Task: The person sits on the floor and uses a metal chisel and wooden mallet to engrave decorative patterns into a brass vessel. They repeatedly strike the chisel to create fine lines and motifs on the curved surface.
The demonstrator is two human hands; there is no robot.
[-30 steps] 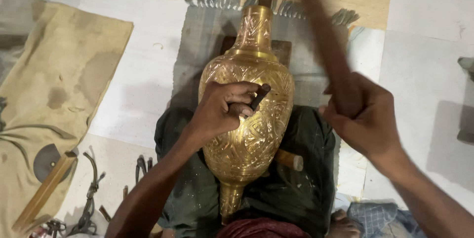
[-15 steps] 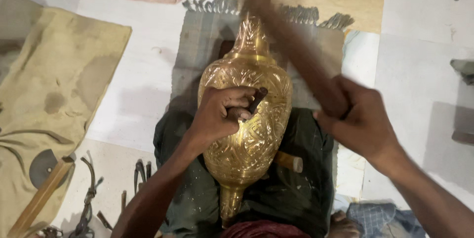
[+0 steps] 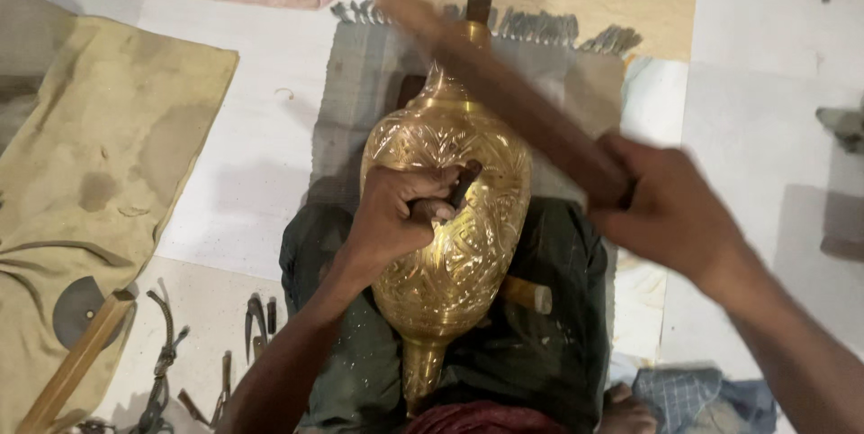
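Looking down: a person sits on the floor with a large engraved brass vessel lying lengthwise across the lap, neck pointing away.
Far left: a stained tan cloth covers the floor's left edge; a wooden-handled tool with a dark round head rests at its near corner.
Near-left floor: small dark metal tools lie scattered beside the lap, well apart from the work.
Left hand: clenched around a short dark chisel, its tip set against the vessel's patterned belly.
Vessel: centred on a dark green cloth over the legs, with a grey fringed mat under its neck end.
Wooden peg: it pokes out from under the vessel's right side, touching it.
Right hand: gripping a long wooden mallet, blurred with motion, raised slantwise above the vessel's neck.
Doing it well: judged from the pose, the chisel should stand firm on the pattern line while the mallet lands squarely on its top, clear of the knuckles.
In the way: the left-hand fingers wrap close under the chisel's head, so a stray blow could catch them; the rounded vessel may also roll.
Far right: pale floor tiles and a checked cloth at the near-right corner.
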